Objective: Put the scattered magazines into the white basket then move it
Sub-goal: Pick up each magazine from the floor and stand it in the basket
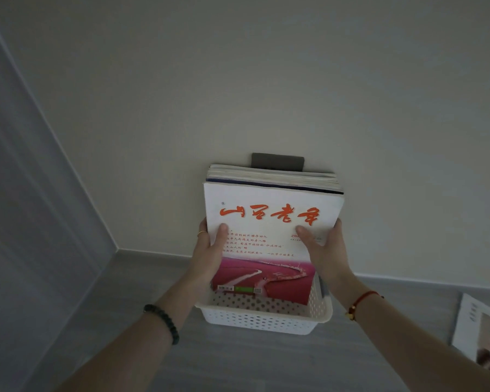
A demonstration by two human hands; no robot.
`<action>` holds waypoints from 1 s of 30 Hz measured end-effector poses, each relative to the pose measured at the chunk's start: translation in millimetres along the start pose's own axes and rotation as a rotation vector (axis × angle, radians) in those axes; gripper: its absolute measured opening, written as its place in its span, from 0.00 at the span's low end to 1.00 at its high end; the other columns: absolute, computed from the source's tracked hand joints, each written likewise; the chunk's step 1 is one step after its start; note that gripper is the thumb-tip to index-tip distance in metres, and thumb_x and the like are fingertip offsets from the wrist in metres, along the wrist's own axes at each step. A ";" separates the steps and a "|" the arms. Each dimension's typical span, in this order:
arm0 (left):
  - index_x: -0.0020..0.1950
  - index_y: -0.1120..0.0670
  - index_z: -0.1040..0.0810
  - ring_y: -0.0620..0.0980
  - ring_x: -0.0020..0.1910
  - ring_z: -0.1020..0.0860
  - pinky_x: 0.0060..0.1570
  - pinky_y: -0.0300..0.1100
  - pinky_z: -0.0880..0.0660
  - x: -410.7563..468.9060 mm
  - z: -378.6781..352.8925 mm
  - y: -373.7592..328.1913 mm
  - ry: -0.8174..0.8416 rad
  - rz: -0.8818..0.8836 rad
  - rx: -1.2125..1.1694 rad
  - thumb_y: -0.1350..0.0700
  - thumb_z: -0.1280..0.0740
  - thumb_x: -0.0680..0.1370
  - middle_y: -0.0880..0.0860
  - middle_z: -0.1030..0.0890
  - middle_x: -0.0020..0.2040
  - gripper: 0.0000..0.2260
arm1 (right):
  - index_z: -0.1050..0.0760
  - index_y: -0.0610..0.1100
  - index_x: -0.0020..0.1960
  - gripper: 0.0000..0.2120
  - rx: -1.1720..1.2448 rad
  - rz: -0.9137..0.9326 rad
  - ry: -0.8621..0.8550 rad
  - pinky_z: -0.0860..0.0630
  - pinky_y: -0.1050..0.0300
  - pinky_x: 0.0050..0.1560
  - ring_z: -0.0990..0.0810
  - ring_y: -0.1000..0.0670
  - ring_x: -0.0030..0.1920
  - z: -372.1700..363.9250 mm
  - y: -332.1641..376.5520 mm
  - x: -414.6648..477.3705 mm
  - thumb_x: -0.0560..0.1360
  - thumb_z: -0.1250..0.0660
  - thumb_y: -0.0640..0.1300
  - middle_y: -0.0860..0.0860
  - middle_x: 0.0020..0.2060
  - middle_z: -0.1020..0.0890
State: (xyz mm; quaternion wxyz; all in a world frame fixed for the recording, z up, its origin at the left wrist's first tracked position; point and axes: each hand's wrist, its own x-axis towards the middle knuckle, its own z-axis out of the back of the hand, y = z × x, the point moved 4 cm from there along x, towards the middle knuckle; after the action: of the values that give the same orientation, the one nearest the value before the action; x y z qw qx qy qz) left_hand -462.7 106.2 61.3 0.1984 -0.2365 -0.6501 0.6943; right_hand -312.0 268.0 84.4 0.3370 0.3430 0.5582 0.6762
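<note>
Currently, a stack of magazines (pixel 272 222) is held upright by a person's two bare hands, seen from above by a head-worn camera. The left hand (pixel 210 250) is clamped on the stack's left edge, thumb laid across the white front cover. The right hand (pixel 323 247) is clamped on the right edge, thumb likewise on the cover. Each grip is thus closed on the stack, with the other fingers hidden behind it.

The stack's lower edge has been set down inside the white basket (pixel 263 318), a perforated plastic basket standing on the grey floor (pixel 238 360) close to a pale wall (pixel 266 80). The stack's top reaches well above the basket's rim, toward a dark wall plate (pixel 277 160) partly hidden behind it. Another magazine (pixel 481 335) is seen lying on the floor at the far right, well apart from the basket, so the gathering appears unfinished.

Several risks can be judged from here. The stack stands much taller than the basket walls, so it could topple forward or fan apart if released upright without being leaned or laid flat. Glossy covers may slide against each other, and inner copies could slip out if the side pressure is eased unevenly. The light basket might be tipped or pushed along the floor by the stack's weight against one wall. When the basket is moved, upright magazines could spill unless they are settled first.
</note>
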 end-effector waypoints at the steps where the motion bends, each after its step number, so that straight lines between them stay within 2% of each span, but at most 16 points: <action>1: 0.64 0.45 0.38 0.44 0.49 0.22 0.45 0.44 0.23 0.8 -0.4 1.2 0.003 0.003 -0.004 0.44 0.43 0.76 0.43 0.23 0.51 0.18 | 0.39 0.50 0.57 0.20 0.017 0.009 -0.021 0.27 0.70 0.31 0.23 0.60 0.44 -0.4 -1.9 -1.7 0.71 0.31 0.45 0.59 0.45 0.24; 5: 0.61 0.44 0.37 0.46 0.48 0.22 0.43 0.46 0.22 0.8 -1.4 3.5 -0.013 0.009 0.022 0.43 0.46 0.77 0.45 0.23 0.50 0.14 | 0.40 0.51 0.57 0.19 -0.022 0.011 -0.019 0.27 0.67 0.33 0.23 0.57 0.44 2.3 -1.5 -4.3 0.72 0.34 0.48 0.57 0.46 0.24; 7: 0.61 0.46 0.38 0.44 0.45 0.23 0.37 0.40 0.24 -1.9 -3.6 1.6 -0.049 0.014 0.050 0.43 0.47 0.77 0.43 0.24 0.47 0.14 | 0.40 0.48 0.61 0.22 -0.071 -0.005 0.035 0.28 0.69 0.33 0.24 0.60 0.43 5.4 2.2 -2.6 0.73 0.34 0.48 0.56 0.47 0.25; 9: 0.61 0.48 0.37 0.42 0.43 0.24 0.34 0.37 0.27 -7.3 -6.9 -0.9 -0.111 0.012 0.078 0.44 0.47 0.77 0.44 0.25 0.46 0.15 | 0.41 0.46 0.66 0.25 -0.130 -0.025 0.100 0.26 0.66 0.38 0.23 0.56 0.46 11.8 4.5 -2.5 0.73 0.34 0.48 0.53 0.52 0.24; 11: 0.61 0.53 0.35 0.49 0.47 0.22 0.40 0.46 0.23 -16.7 -9.9 0.9 -0.167 0.053 0.070 0.45 0.46 0.78 0.50 0.23 0.51 0.17 | 0.45 0.44 0.70 0.30 -0.203 -0.056 0.142 0.25 0.54 0.53 0.26 0.49 0.58 24.4 1.6 -6.8 0.73 0.34 0.47 0.49 0.62 0.28; 12: 0.62 0.56 0.35 0.55 0.52 0.22 0.48 0.53 0.22 -22.6 -11.5 4.1 -0.193 0.079 0.065 0.46 0.45 0.78 0.54 0.23 0.56 0.18 | 0.48 0.44 0.72 0.34 -0.249 -0.071 0.148 0.28 0.49 0.61 0.30 0.46 0.64 34.1 -1.7 -10.5 0.73 0.34 0.47 0.47 0.67 0.32; 14: 0.64 0.57 0.34 0.60 0.59 0.25 0.59 0.58 0.28 -37.5 -14.1 11.9 -0.242 0.116 0.131 0.46 0.45 0.78 0.57 0.25 0.61 0.19 | 0.50 0.45 0.73 0.36 -0.341 -0.087 0.127 0.34 0.46 0.67 0.36 0.44 0.69 61.7 -8.5 -21.8 0.72 0.33 0.47 0.46 0.71 0.38; 16: 0.65 0.56 0.33 0.61 0.59 0.25 0.60 0.57 0.29 -57.5 -20.7 16.0 -0.304 0.112 0.245 0.46 0.46 0.78 0.57 0.24 0.61 0.19 | 0.49 0.45 0.73 0.36 -0.383 -0.103 0.109 0.36 0.45 0.68 0.38 0.45 0.70 97.4 -18.7 -36.8 0.72 0.33 0.47 0.45 0.71 0.39; 19: 0.66 0.57 0.32 0.61 0.59 0.27 0.57 0.49 0.33 -94.0 -42.7 13.7 -0.379 0.046 0.235 0.52 0.44 0.79 0.60 0.24 0.61 0.17 | 0.48 0.45 0.73 0.36 -0.443 -0.170 0.105 0.37 0.46 0.68 0.39 0.46 0.71 158.5 -41.5 -64.8 0.72 0.33 0.47 0.46 0.72 0.40; 21: 0.64 0.57 0.31 0.57 0.58 0.28 0.53 0.45 0.37 -115.8 -65.8 12.7 -0.351 0.023 0.182 0.55 0.43 0.79 0.56 0.25 0.59 0.15 | 0.48 0.47 0.73 0.36 -0.485 -0.231 0.071 0.37 0.48 0.67 0.39 0.46 0.70 200.5 -57.4 -83.5 0.72 0.33 0.46 0.47 0.72 0.40; 23: 0.64 0.55 0.30 0.54 0.58 0.28 0.54 0.44 0.36 -134.5 -92.7 15.2 -0.311 0.015 0.107 0.55 0.42 0.78 0.51 0.26 0.57 0.14 | 0.48 0.47 0.73 0.36 -0.523 -0.295 0.049 0.34 0.49 0.64 0.36 0.45 0.69 240.0 -71.9 -101.7 0.71 0.32 0.46 0.47 0.71 0.38; 25: 0.66 0.54 0.32 0.55 0.63 0.29 0.60 0.47 0.34 -149.1 -123.4 23.1 -0.252 0.072 0.072 0.53 0.41 0.78 0.52 0.27 0.61 0.17 | 0.45 0.45 0.72 0.36 -0.553 -0.334 0.055 0.28 0.52 0.60 0.30 0.46 0.63 274.6 -84.0 -117.3 0.70 0.30 0.46 0.45 0.67 0.32; 27: 0.66 0.56 0.33 0.57 0.65 0.30 0.63 0.49 0.35 -161.4 -158.8 35.1 -0.180 0.158 0.015 0.56 0.40 0.78 0.56 0.28 0.64 0.17 | 0.41 0.43 0.70 0.35 -0.574 -0.345 0.064 0.28 0.48 0.61 0.28 0.47 0.62 305.4 -95.0 -131.1 0.68 0.29 0.44 0.44 0.64 0.28; 30: 0.56 0.60 0.26 0.58 0.59 0.27 0.60 0.50 0.32 -181.2 -215.7 47.1 -0.052 0.266 0.011 0.58 0.40 0.77 0.59 0.23 0.51 0.10 | 0.44 0.44 0.71 0.37 -0.698 -0.336 0.086 0.33 0.48 0.66 0.33 0.47 0.67 348.1 -110.7 -148.8 0.69 0.29 0.45 0.45 0.68 0.32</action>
State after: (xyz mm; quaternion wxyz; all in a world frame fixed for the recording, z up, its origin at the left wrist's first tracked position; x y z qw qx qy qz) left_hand -188.1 171.6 17.8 0.0887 -0.3016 -0.6141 0.7239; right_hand 68.5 342.1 11.5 0.5157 0.0829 0.3565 0.7746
